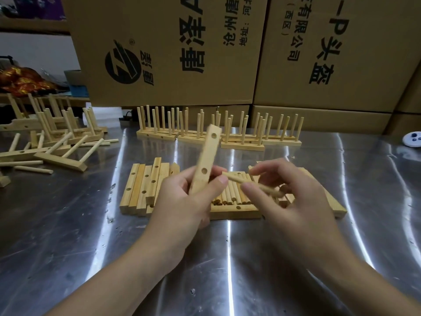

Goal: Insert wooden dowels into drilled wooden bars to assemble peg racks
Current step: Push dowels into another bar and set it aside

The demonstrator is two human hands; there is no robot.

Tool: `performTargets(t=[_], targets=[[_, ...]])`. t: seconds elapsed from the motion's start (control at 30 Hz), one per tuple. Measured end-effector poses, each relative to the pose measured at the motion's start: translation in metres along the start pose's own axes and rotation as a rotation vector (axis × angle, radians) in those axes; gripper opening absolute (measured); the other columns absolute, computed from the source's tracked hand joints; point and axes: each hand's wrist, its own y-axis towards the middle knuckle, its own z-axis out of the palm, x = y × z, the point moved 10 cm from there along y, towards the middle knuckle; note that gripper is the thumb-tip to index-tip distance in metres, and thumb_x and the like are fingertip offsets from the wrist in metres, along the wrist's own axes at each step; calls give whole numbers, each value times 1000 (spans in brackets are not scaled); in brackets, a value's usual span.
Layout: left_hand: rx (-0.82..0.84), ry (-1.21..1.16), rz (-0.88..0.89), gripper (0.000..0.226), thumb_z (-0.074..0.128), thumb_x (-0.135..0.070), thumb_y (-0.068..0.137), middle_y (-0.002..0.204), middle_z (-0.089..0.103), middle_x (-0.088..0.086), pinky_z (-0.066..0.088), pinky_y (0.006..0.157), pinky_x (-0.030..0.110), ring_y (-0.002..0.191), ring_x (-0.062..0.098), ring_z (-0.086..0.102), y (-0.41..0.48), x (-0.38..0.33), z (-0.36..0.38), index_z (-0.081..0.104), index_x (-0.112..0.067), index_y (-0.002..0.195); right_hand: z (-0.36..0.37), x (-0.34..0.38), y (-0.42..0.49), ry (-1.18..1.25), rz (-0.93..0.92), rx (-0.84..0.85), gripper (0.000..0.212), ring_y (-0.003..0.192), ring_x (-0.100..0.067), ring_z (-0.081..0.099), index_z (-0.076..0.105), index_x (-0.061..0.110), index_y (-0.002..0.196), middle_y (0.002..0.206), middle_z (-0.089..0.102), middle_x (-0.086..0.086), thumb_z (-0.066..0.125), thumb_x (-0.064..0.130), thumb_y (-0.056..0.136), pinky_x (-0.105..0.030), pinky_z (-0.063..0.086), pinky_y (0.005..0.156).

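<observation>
Tall printed cardboard cartons (pixel 170 53) wall off the back of a stainless-steel bench (pixel 227 258), leaving a shallow working strip in front of them.

The left hand (pixel 184 201) grips a drilled wooden bar (pixel 206 160) by its lower end and holds it raised and tilted. The holed face is turned toward the wearer, probably so the holes can be seen and reached. The right hand (pixel 289 201) pinches a wooden dowel (pixel 234 179) between thumb and fingers. The dowel's free tip points at the bar, close beside the left thumb and just below the lower visible hole, but it is not yet seated.

Supplies lie directly under both hands. A stack of blank drilled bars (pixel 143 188) is on the left and a bed of loose dowels (pixel 230 195) is in the middle, so each pick is a short reach.

A row of finished peg racks (pixel 218 133) stands upright against the cartons, out of the way. More peg racks lie tumbled in a heap (pixel 57 133) at far left.
</observation>
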Motion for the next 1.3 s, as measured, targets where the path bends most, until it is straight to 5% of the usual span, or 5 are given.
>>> performTargets(t=[0.33,0.9,1.03,1.2,1.3], targets=[[252,14,-28,39,55,-43,106,73,57,5,28,44,24,48,12,36,-5,4,29,59,-56,142,-23,16,6,-207,-93,-141,12,71,-16,60,69,26,108,81,60,12,61,35,108,-31,46,59],[386,46,-22,47,62,-40,102,73,40,4,25,44,27,49,14,29,-14,0,42,55,-62,143,-24,19,7,-476,-154,-52,32,58,-13,57,74,25,94,64,59,11,54,45,109,-38,47,54],[370,95,6,47,61,-38,105,75,29,15,27,45,26,51,17,27,-15,-3,40,52,-62,145,-20,13,7,-304,-51,-12,38,51,-14,48,77,22,83,53,52,0,56,44,106,-18,32,51],[354,168,26,47,61,-39,106,64,35,4,30,45,22,49,14,30,-17,-2,40,52,-62,145,14,-42,-13,759,772,180,34,42,-8,20,80,16,83,57,22,6,66,40,101,-18,24,35],[384,207,9,40,59,-51,102,69,54,-4,34,45,27,50,17,40,-16,-4,40,55,-60,141,10,-39,-8,557,659,239,37,42,-5,26,82,17,85,53,30,12,64,45,102,-16,26,38]])
